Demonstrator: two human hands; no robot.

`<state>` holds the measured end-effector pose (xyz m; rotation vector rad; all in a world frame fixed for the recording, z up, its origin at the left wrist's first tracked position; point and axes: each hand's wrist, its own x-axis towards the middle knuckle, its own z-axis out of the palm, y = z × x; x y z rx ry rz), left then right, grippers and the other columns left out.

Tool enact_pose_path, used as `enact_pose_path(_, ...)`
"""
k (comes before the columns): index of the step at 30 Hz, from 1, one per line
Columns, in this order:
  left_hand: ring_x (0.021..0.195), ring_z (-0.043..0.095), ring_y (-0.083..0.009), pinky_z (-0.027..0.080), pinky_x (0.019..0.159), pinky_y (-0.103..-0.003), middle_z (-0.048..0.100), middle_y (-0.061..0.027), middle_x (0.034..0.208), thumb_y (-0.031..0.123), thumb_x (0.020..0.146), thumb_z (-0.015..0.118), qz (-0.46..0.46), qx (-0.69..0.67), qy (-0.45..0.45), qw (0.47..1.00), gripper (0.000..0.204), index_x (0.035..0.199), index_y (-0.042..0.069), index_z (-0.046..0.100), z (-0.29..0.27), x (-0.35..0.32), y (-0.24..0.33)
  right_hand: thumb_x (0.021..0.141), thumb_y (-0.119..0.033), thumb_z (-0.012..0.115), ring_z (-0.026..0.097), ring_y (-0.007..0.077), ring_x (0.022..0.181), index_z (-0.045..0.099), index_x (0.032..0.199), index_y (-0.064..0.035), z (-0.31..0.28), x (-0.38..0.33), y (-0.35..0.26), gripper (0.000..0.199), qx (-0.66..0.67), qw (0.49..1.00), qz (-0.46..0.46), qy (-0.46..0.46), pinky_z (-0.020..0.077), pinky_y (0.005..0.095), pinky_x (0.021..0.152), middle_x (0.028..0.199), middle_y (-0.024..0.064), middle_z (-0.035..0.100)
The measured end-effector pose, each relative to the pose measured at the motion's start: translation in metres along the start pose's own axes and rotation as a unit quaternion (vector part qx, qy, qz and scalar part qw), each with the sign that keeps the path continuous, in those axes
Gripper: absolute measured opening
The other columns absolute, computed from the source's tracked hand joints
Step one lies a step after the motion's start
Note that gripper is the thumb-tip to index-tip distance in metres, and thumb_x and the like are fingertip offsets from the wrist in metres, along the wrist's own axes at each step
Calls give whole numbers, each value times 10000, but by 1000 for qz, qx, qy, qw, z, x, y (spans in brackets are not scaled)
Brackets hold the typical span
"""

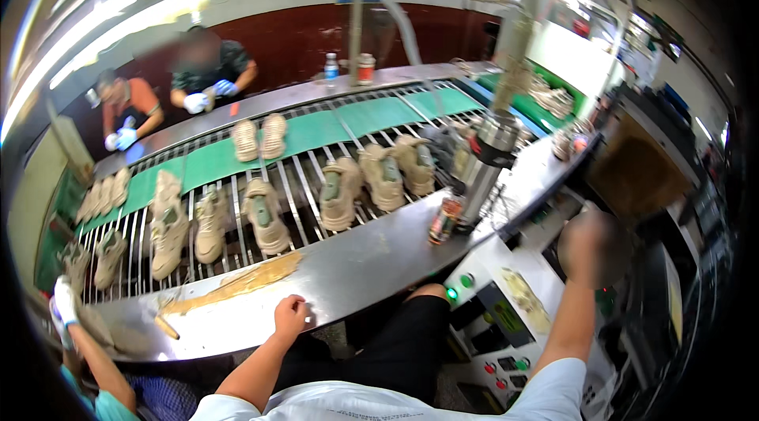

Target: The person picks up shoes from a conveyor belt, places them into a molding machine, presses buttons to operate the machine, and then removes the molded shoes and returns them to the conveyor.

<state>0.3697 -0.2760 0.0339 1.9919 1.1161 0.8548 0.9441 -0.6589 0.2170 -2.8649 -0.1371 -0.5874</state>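
Note:
My left hand [291,315] is over the front edge of the steel ledge [340,271], its fingers curled in. What they hold, if anything, is hidden. My right hand [583,243] reaches out to the right beside the machine, above its control panel [494,314]; a blurred patch covers its fingers. Beyond the ledge, several beige sneakers [265,219] stand on the metal bars of a roller conveyor [300,184]. A torn brown strip [237,283] lies along the ledge, with a small tan stick-like piece [167,327] at its left end.
A metal cylinder [484,164] and a jar [447,219] stand on the ledge's right part. A green belt [308,132] runs behind the rollers. Two gloved people [209,77] work across it. Another person's gloved hand [66,300] is at the left. A dark-fronted machine [640,160] stands right.

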Motion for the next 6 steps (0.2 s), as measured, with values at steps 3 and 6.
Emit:
enact_pose_path(3,615,619,-263,503,618,-359,632,-113,663,72,780,583,-60,47,74,994,85,763,53,665,-47,-20,-53,686,-470,698,362,342,1354,307,1469,-168,-24,15,-38,926,-8,986,107,-131,348,500,1068,1481,217,335)
enact_pose_path(6,625,624,-274,507,620,-362,631,-115,655,93,762,599,-40,38,81,995,77,746,73,671,-43,-19,-56,684,-462,691,371,340,1353,268,1492,-181,-33,10,-42,954,9,979,143,-145,344,497,1071,1481,200,351)
